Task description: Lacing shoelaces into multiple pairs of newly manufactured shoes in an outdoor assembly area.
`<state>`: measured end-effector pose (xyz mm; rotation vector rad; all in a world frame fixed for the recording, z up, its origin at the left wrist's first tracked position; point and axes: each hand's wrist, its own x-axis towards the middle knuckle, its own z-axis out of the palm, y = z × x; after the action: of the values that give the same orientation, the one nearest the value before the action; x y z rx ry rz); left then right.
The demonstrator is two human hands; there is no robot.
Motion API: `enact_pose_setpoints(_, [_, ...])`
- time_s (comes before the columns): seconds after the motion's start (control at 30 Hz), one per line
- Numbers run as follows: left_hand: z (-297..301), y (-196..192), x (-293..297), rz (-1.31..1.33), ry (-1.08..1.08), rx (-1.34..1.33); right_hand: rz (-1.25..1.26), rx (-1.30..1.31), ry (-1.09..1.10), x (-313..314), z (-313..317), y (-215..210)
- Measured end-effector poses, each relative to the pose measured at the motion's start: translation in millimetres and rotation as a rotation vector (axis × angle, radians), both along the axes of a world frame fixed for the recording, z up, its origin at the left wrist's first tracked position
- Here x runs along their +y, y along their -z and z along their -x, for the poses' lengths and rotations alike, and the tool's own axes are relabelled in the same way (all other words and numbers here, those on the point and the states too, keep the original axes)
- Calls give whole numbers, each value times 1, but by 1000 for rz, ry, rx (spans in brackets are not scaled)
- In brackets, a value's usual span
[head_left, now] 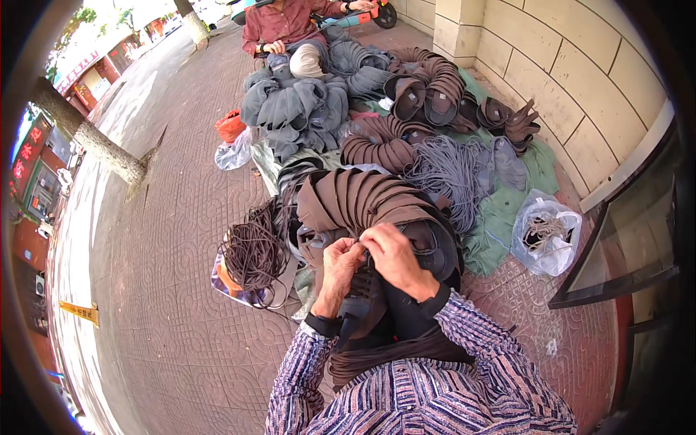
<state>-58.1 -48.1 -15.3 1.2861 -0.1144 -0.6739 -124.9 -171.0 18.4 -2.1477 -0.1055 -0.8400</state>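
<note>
Both hands meet over a dark shoe upper [366,290] held on the lap, just in front of a fanned stack of brown uppers [355,199]. The left hand [341,264] has its fingers curled together, pinching the upper's top edge; the right hand [395,261] is bent over the same spot, fingers closed on it, touching the left. Whether a lace sits between the fingers cannot be told.

Left of the stack lies a bundle of dark brown laces [254,250] on a colourful bag [235,290]. Right of it, grey laces [449,170] lie on a green cloth [500,210], and a clear plastic bag [547,232] holding a few laces sits by the wall. Farther back, an orange bag [230,125] and a clear bag [233,154] rest beside a grey pile [297,109], where another person [286,29] sits. A yellow rectangular label [80,312] lies on the paving at far left; red shop signs [29,156] hang beyond a tree trunk [90,138].
</note>
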Motion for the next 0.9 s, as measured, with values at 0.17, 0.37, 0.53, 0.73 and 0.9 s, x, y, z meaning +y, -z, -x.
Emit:
enact_pose_setpoints(0.17, [8,4,-4,-101,-29,-98,-111,141,39,2,4,25])
enact_pose_setpoints(0.37, [11,9,2,-64,61,-121,-216,290,5,-5,5,39])
enact_pose_setpoints(0.53, [21,6,-1,-137,76,-329,-348,451,-35,-21,4,36])
enact_pose_setpoints(0.73, [28,2,-4,-205,33,-430,-349,418,8,-17,5,27])
enact_pose_setpoints(0.9, [31,4,-13,-227,-124,-351,-235,356,111,1,2,33])
